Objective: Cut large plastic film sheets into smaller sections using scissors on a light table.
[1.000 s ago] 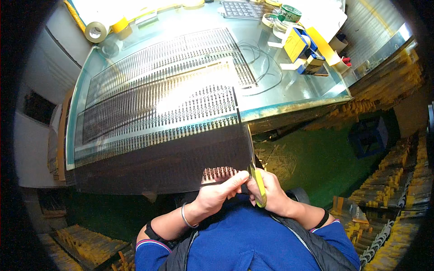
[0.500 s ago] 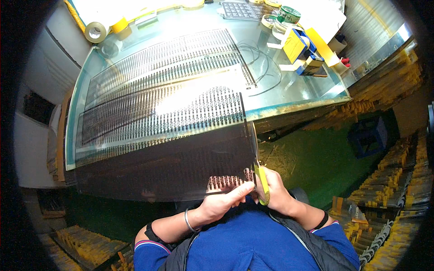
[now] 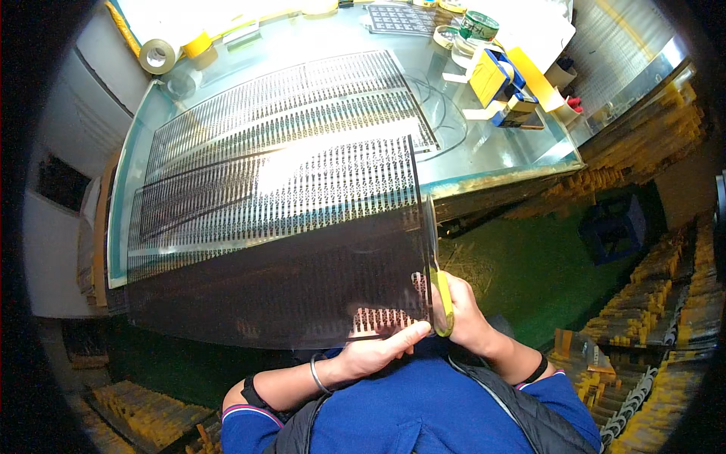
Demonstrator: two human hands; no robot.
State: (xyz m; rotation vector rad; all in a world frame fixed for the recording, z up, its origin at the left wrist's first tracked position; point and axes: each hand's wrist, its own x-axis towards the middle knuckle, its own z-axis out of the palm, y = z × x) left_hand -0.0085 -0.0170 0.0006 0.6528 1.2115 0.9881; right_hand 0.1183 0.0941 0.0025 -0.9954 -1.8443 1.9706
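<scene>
A large dark, see-through film sheet (image 3: 272,291) with rows of small printed marks hangs over the near edge of the table. My left hand (image 3: 374,352) pinches its near right corner, thumb on top and fingers underneath, partly seen through the film. In my right hand (image 3: 467,321) is a pair of scissors (image 3: 444,303) with yellow-green handles. The blades point away from me along the sheet's right edge; whether they touch the film I cannot tell. Farther up the table lies more film (image 3: 302,79) with similar rows, partly overlapped.
The glass-topped table (image 3: 503,159) is brightly lit from behind. Tape rolls (image 3: 159,56) stand at its back left. A blue and yellow tape dispenser (image 3: 499,79) and a green tape roll (image 3: 479,26) are at the back right. A blue crate (image 3: 612,227) stands on the green floor.
The film has slid slightly to the right, and its near corner has come a little closer to me. My left hand has moved with it. The scissors have shifted slightly right.
</scene>
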